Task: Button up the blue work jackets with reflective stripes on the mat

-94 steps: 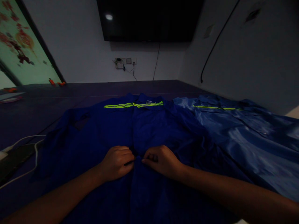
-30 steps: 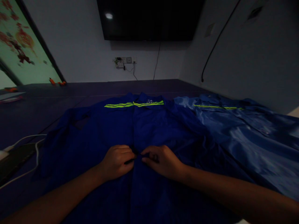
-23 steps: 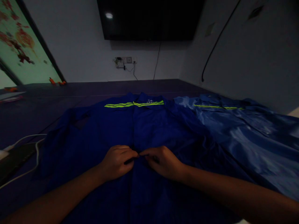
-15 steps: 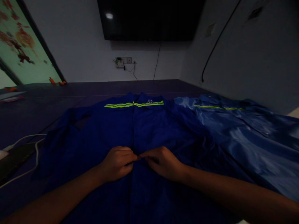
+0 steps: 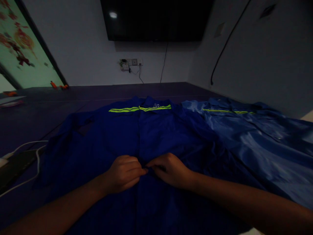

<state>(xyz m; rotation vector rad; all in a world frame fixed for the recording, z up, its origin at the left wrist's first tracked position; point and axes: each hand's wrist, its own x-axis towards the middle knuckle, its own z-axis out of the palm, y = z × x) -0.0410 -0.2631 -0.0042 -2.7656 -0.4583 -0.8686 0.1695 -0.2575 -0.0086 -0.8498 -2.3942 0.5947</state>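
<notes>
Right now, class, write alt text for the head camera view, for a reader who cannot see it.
The left hand and right hand pinch the front opening of a dark blue work jacket with a yellow reflective stripe, spread on a dark table in a dim room. A lighter blue jacket lies to its right.

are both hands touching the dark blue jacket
Touching. The head view shows the left hand and right hand pressed on the dark blue jacket, pinching its front seam.
</notes>
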